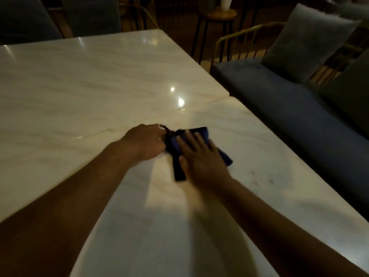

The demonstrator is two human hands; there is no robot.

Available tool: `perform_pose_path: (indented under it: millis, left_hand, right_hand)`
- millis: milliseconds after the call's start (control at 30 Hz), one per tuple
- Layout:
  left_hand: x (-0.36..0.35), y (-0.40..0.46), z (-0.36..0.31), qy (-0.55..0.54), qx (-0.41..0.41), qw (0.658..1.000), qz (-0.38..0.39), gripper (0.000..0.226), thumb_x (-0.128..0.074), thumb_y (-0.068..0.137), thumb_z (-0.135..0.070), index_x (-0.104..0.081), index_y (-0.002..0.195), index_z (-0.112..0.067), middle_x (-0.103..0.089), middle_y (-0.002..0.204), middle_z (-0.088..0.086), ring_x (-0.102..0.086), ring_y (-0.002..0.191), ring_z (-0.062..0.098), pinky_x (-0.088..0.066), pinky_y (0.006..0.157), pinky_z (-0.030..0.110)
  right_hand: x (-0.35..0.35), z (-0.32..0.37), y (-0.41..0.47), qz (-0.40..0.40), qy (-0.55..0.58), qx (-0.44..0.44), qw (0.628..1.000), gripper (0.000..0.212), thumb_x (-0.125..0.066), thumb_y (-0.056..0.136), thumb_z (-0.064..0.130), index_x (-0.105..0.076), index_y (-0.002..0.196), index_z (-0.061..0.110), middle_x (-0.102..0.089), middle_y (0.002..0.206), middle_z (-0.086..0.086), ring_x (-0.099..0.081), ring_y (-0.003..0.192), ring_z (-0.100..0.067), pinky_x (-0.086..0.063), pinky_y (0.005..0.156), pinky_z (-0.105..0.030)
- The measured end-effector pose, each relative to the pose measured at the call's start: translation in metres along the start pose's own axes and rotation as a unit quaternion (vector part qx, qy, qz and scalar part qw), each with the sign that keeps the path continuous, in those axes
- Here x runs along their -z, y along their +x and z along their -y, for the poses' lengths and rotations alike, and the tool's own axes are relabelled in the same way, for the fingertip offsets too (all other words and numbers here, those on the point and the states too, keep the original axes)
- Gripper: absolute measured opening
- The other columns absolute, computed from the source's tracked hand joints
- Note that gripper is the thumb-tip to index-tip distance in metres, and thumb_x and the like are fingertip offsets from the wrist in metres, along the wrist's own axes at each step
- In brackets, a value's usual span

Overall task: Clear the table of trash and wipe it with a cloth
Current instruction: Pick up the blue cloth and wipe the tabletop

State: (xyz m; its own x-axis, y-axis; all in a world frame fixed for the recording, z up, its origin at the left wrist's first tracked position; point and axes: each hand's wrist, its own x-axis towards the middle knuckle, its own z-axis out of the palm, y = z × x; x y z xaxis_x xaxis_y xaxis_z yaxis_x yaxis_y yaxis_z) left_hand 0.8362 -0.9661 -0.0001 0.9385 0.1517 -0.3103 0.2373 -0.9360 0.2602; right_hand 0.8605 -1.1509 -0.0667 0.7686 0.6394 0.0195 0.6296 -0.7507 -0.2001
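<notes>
While the right hand (201,154) presses flat, fingers straight, on the blue cloth (199,132) near the marble table's (79,80) right edge, the left hand (145,140) seems to pinch its bunched corner. Wiping looks underway; next, sweep across the faint specks nearby.

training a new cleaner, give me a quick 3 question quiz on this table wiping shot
1. True or false: the right hand lies flat, fingers straight, on the blue cloth.
2. What does the left hand do? A) pinches the cloth's edge B) holds a cup C) hangs off the marble table
3. Fill in: beside the table's right edge stands a blue ____.

Key: 1 true; 2 A; 3 sofa
</notes>
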Motion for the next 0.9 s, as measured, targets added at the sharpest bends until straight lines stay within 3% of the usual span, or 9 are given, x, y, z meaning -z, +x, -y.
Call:
perform_pose_path:
  millis: [67,133,267,333,400,533,633,767,900]
  left_hand:
    - [-0.006,-0.036,0.003,-0.034,0.010,0.999,0.012,0.067,-0.052,0.082,-0.046,-0.045,0.147,-0.033,-0.032,0.160,-0.005,-0.034,0.144,0.021,-0.028,0.113,0.028]
    - [-0.023,-0.077,0.010,-0.041,0.016,0.999,0.023,0.069,-0.057,0.088,-0.041,-0.035,0.153,-0.031,-0.023,0.163,-0.008,-0.025,0.148,0.017,-0.022,0.119,0.028]
    - [-0.059,-0.135,0.012,-0.033,0.023,0.999,0.005,0.071,-0.056,0.094,-0.034,-0.021,0.156,-0.039,-0.006,0.166,-0.015,-0.008,0.152,0.009,-0.015,0.121,0.028]
    - [-0.073,-0.153,-0.001,-0.048,0.040,0.998,-0.010,0.072,-0.053,0.096,-0.034,-0.017,0.158,-0.036,-0.002,0.166,-0.013,-0.003,0.152,0.010,-0.016,0.120,0.029]
    - [-0.088,-0.170,-0.015,-0.048,0.052,0.997,-0.036,0.072,-0.050,0.096,-0.032,-0.016,0.159,-0.031,-0.001,0.167,-0.010,0.000,0.153,0.013,-0.020,0.119,0.031]
    - [-0.104,-0.181,-0.034,-0.076,0.052,0.993,-0.068,0.072,-0.055,0.092,-0.029,-0.025,0.157,-0.025,-0.010,0.167,-0.004,-0.003,0.153,0.015,-0.028,0.117,0.035]
    - [-0.104,-0.172,-0.054,-0.076,0.018,0.996,-0.035,0.074,-0.054,0.094,-0.039,-0.018,0.158,-0.033,0.000,0.167,-0.011,0.002,0.153,0.011,-0.023,0.119,0.032]
    - [-0.100,-0.151,-0.089,-0.035,-0.019,0.999,-0.012,0.076,-0.053,0.093,-0.046,-0.016,0.159,-0.032,0.001,0.167,-0.008,0.001,0.153,0.015,-0.020,0.119,0.034]
    - [-0.101,-0.152,-0.114,-0.018,-0.048,0.999,0.016,0.076,-0.052,0.095,-0.045,-0.015,0.159,-0.032,0.001,0.167,-0.005,0.000,0.153,0.017,-0.023,0.119,0.036]
  right_hand:
    - [0.001,0.015,-0.054,0.037,-0.002,0.093,0.995,0.067,-0.003,0.092,0.050,-0.010,0.156,0.032,-0.002,0.165,0.004,0.002,0.151,-0.019,-0.003,0.120,-0.044]
    - [0.007,-0.009,-0.074,0.038,0.009,0.098,0.994,0.067,-0.006,0.092,0.051,-0.015,0.155,0.035,-0.007,0.164,0.005,-0.004,0.151,-0.019,-0.006,0.120,-0.046]
    - [0.011,-0.050,-0.049,0.027,-0.009,-0.081,0.996,0.058,-0.018,0.101,0.044,-0.011,0.157,0.030,-0.004,0.165,-0.002,-0.003,0.152,-0.024,-0.008,0.121,-0.049]
    - [0.003,-0.018,-0.056,-0.019,0.000,-0.115,0.993,0.058,-0.027,0.100,0.039,-0.026,0.155,0.022,-0.018,0.162,-0.011,-0.017,0.149,-0.033,-0.017,0.119,-0.052]
    - [-0.012,0.026,-0.092,-0.057,0.021,-0.039,0.997,0.057,-0.032,0.095,0.037,-0.043,0.148,0.016,-0.035,0.155,-0.014,-0.033,0.143,-0.037,-0.028,0.114,-0.055]
    - [-0.008,0.021,-0.148,-0.012,0.019,0.086,0.996,0.055,-0.029,0.099,0.042,-0.033,0.152,0.027,-0.027,0.160,-0.002,-0.026,0.147,-0.026,-0.020,0.116,-0.050]
    - [0.008,-0.060,-0.121,-0.054,-0.024,-0.043,0.997,0.055,-0.030,0.099,0.038,-0.036,0.151,0.023,-0.032,0.158,-0.008,-0.031,0.144,-0.032,-0.028,0.112,-0.054]
    - [0.031,-0.131,-0.098,-0.038,0.004,-0.282,0.959,0.056,-0.024,0.104,0.040,-0.011,0.157,0.027,-0.006,0.165,-0.004,-0.003,0.152,-0.025,-0.003,0.122,-0.051]
    - [0.019,-0.073,-0.124,-0.053,0.004,-0.209,0.977,0.058,-0.024,0.102,0.040,-0.015,0.157,0.024,-0.009,0.165,-0.006,-0.006,0.151,-0.028,-0.006,0.121,-0.051]
